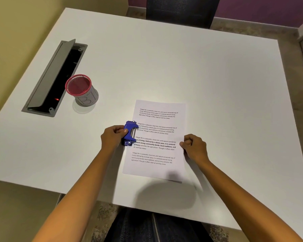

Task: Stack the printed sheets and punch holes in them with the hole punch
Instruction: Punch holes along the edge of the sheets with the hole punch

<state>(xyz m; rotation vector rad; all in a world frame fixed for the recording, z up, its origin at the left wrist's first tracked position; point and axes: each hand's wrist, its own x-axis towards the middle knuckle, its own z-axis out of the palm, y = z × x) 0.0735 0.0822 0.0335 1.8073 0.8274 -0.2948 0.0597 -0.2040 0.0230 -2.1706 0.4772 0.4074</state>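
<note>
The printed sheets (157, 154) lie stacked on the white table (182, 67), text facing up. A blue hole punch (129, 132) sits over the middle of the stack's left edge. My left hand (112, 137) grips the punch from the left, thumb on its top. My right hand (194, 147) rests at the stack's right edge with its fingers curled and their tips touching the paper.
A red-rimmed mesh pen cup (81, 89) stands to the left of the sheets. Beside it an open grey cable tray (54, 77) is set into the table. A dark chair (180, 11) stands at the far side. The table's near edge runs just above my lap.
</note>
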